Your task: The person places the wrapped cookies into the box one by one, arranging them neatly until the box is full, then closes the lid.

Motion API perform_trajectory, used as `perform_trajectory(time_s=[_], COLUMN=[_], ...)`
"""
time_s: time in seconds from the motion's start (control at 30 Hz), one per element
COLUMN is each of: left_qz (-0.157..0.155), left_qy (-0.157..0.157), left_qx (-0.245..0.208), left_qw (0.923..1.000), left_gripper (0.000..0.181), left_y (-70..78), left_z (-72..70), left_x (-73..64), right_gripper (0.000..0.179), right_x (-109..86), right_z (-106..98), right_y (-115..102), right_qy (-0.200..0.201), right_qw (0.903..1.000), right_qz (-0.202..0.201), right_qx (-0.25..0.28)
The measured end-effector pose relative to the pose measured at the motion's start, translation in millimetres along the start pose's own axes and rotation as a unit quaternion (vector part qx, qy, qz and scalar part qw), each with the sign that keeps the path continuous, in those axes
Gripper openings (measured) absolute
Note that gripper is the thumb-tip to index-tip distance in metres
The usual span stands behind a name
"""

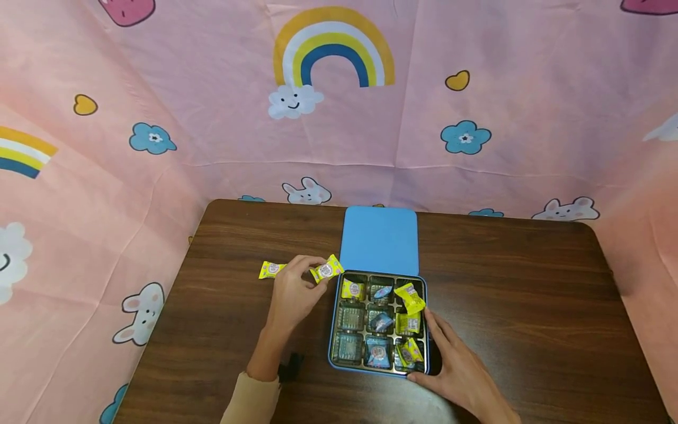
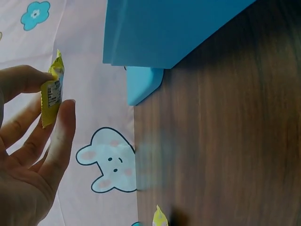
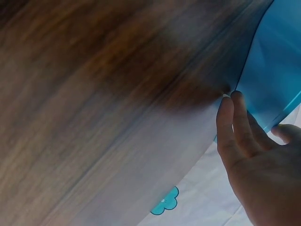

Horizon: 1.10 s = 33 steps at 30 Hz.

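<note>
My left hand [image 1: 295, 292] pinches a yellow wrapped candy [image 1: 326, 269] between thumb and fingertips, just beyond the left rim of a blue tin [image 1: 332, 330]. In the left wrist view that same candy [image 2: 51, 93] is seen edge-on between the fingers. Holding the tin by its near right corner, my right hand [image 1: 459, 366] has its fingers along the side wall and its thumb at the front edge. Inside the tin, a divided tray holds yellow candies [image 1: 410, 298] in the right column and far left compartment, and blue candies [image 1: 378, 353] down the middle column.
Another yellow candy [image 1: 271, 270] lies on the table left of the tin, partly behind my left hand. The tin's blue lid [image 1: 379, 238] lies open toward the back edge. A small black object [image 1: 291, 367] is near my left wrist. Patterned pink cloth [image 1: 228, 118] surrounds the brown table [image 1: 529, 282].
</note>
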<state>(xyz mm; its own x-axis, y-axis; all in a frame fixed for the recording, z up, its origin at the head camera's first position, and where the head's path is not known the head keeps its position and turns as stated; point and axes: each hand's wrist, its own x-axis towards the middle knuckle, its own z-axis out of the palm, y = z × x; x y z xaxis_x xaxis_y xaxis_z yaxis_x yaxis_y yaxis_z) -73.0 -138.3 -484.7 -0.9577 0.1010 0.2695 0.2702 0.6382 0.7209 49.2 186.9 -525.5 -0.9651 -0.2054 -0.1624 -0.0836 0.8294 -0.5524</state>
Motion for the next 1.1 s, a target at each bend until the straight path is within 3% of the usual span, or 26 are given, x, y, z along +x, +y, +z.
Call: perform_trajectory(time_s=[0.17,0.33,0.67,1.1], left_qz=[0.018,0.027,-0.009,0.012], left_qy=[0.007,0.003,-0.033,-0.052], left_qx=[0.023,0.003,-0.039,-0.049], left_qw=[0.9995,0.9996,0.9987,0.9974], left_gripper=[0.033,0.034,0.034,0.034], left_y=[0.7,2.0,7.7,17.2], left_z=[-1.0,0.5,5.3,11.8], left_x=[-7.1,-10.1,-21.7,-28.9], right_gripper=[0.122,0.122,0.124,0.122], right_x=[-0.4,-1.0,0.0,-0.7], right_z=[1,1,2,-1], right_y=[-1,-1,-2,-1], right_qy=[-0.014,-0.005,-0.007,-0.004], right_qw=[0.9999,1.0,1.0,1.0], right_qz=[0.003,-0.001,0.006,0.007], right_qx=[0.006,0.003,-0.001,0.004])
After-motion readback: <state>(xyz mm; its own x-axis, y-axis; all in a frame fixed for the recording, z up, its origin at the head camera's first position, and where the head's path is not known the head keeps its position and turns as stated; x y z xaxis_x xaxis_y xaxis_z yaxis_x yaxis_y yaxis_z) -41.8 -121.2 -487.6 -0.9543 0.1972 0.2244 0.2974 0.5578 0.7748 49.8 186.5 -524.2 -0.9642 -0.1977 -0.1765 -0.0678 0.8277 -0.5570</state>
